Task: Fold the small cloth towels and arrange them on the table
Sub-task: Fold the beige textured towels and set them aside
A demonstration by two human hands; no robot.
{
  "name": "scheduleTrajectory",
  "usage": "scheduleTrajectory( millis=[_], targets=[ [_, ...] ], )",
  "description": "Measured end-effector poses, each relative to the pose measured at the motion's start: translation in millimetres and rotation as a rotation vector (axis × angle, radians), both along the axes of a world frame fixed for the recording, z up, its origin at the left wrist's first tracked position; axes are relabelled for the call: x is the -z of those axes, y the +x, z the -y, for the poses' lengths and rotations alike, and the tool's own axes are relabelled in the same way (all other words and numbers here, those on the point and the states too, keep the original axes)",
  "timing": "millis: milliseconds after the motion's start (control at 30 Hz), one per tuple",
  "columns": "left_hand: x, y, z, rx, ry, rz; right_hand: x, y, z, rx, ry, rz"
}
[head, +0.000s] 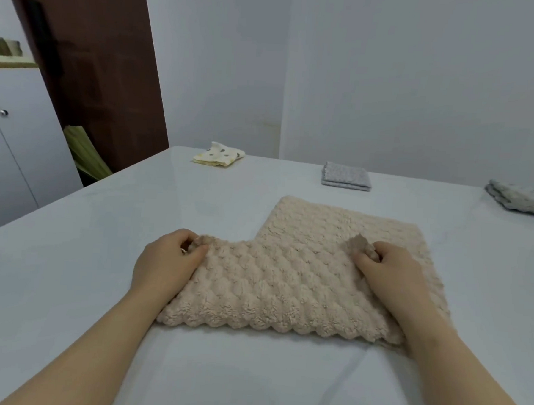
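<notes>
A fluffy beige towel [289, 278] lies on the white table [103, 240] in front of me, its near part doubled over the rest. My left hand [167, 259] pinches the folded layer's left corner. My right hand [389, 270] pinches its right corner, which sticks up between the fingers. A folded yellow spotted towel [218, 154] sits at the table's far edge. To its right lie a folded grey towel [346, 176] and, at the far right, a folded pale grey fluffy towel [521, 198].
White walls stand close behind the table. A dark brown door [90, 69] and a white cabinet [12, 145] are at the left, with a green object [84, 152] leaning in the gap beside the table.
</notes>
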State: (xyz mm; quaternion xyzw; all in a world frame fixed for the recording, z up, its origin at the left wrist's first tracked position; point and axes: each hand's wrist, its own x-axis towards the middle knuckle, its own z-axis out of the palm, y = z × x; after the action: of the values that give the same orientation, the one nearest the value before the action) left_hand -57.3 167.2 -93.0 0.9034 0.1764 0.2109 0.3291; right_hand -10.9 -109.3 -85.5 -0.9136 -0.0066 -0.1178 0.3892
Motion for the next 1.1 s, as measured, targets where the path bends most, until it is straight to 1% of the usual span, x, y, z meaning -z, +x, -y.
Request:
scheduleTrajectory(
  millis=[133, 233, 300, 400, 433, 500, 567, 633, 700, 767, 833, 900, 967, 1000, 1033, 1100],
  targets=[
    [1, 2, 3, 0.004, 0.212, -0.112, 3, 2, -1, 0.015, -0.116, 0.027],
    [1, 3, 7, 0.039, 0.286, -0.230, 4, 1, -1, 0.023, -0.254, -0.011],
    [0, 3, 5, 0.068, 0.252, -0.210, 3, -1, -3, 0.023, -0.302, -0.034],
    [-1, -1, 4, 0.143, 0.044, -0.066, 1, -4, -7, 0.007, -0.323, 0.054],
    [-3, -2, 5, 0.146, -0.012, -0.028, 0, -4, -8, -0.006, -0.295, 0.081],
    [-5, -3, 6, 0.114, -0.137, 0.064, -2, -3, -8, -0.060, -0.167, 0.109],
    [-6, -6, 4, 0.075, -0.329, 0.152, -5, -8, -8, -0.087, 0.019, 0.107],
    [-11, -9, 1, 0.064, -0.567, 0.206, -6, -13, -6, -0.094, 0.202, 0.098],
    [-18, -11, -2, 0.073, -0.792, 0.202, -6, -16, -3, -0.096, 0.340, 0.097],
    [-27, -14, -5, 0.126, -0.928, 0.094, -9, -20, -1, -0.099, 0.419, 0.090],
    [-35, -18, -9, 0.189, -0.923, -0.065, -14, -24, 1, -0.161, 0.484, 0.050],
    [-42, -22, -12, 0.201, -0.867, -0.123, -18, -27, 3, -0.259, 0.443, -0.042],
    [-50, -29, -14, 0.179, -0.794, -0.103, -19, -26, 6, -0.300, 0.404, -0.100],
    [-53, -32, -14, 0.176, -0.748, -0.088, -20, -26, 8, -0.298, 0.404, -0.088],
    [-58, -37, -15, 0.184, -0.711, -0.071, -22, -27, 7, -0.301, 0.428, -0.063],
    [-68, -47, -18, 0.210, -0.669, -0.022, -32, -31, 6, -0.287, 0.557, -0.026]
  ],
)
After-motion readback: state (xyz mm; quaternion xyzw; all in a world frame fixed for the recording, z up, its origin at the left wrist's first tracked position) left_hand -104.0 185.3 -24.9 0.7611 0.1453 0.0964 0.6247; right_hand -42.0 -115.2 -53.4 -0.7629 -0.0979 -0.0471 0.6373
